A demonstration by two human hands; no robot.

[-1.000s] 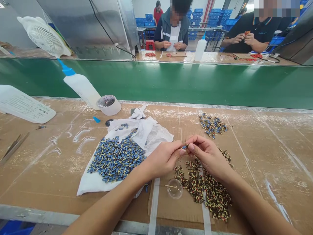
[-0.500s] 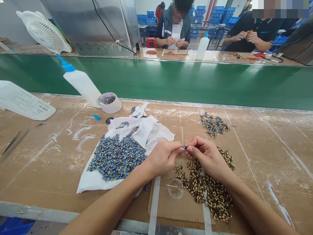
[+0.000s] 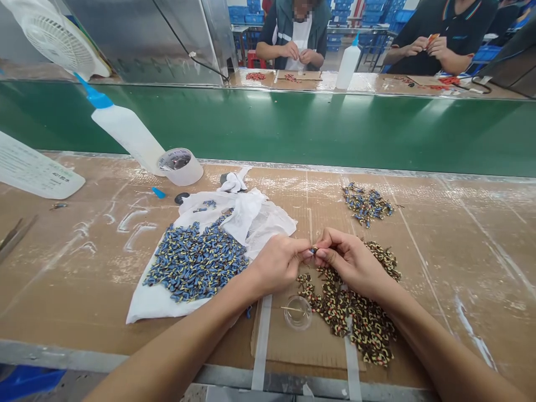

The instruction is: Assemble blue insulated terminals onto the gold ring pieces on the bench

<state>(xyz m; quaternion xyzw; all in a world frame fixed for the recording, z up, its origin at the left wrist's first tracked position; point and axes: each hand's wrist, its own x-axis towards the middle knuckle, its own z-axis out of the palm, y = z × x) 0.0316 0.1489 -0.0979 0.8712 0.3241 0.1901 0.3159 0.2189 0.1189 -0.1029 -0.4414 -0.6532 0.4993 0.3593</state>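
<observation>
My left hand [image 3: 278, 262] and my right hand [image 3: 349, 259] meet fingertip to fingertip over the cardboard. Both are closed in a pinch on one small blue-and-dark painted piece [image 3: 313, 250], mostly hidden by the fingers. Left of my left hand, a heap of small blue, yellow and brown pieces [image 3: 196, 262] lies on a white cloth [image 3: 140, 304]. Under and beside my right hand spreads a pile of brown-and-yellow pieces [image 3: 364, 321]. A small clear dish [image 3: 298, 321] with a thin wooden stick [image 3: 292, 309] stands below my hands. Farther back sits a smaller blue-and-yellow pile [image 3: 368, 205].
White squeeze bottles [image 3: 128, 134] and a tape roll [image 3: 182, 167] stand at the back left, with tweezers [image 3: 17, 237] at the left edge. A green strip [image 3: 268, 123] runs behind the table. Beyond it, two people [image 3: 293, 39] handle small parts. A white fan [image 3: 54, 42] is upper left.
The whole view has shifted slightly, so the table things sit a little higher and farther left. My hands keep their pinch on the small piece, with the fingertips slightly closer together.
</observation>
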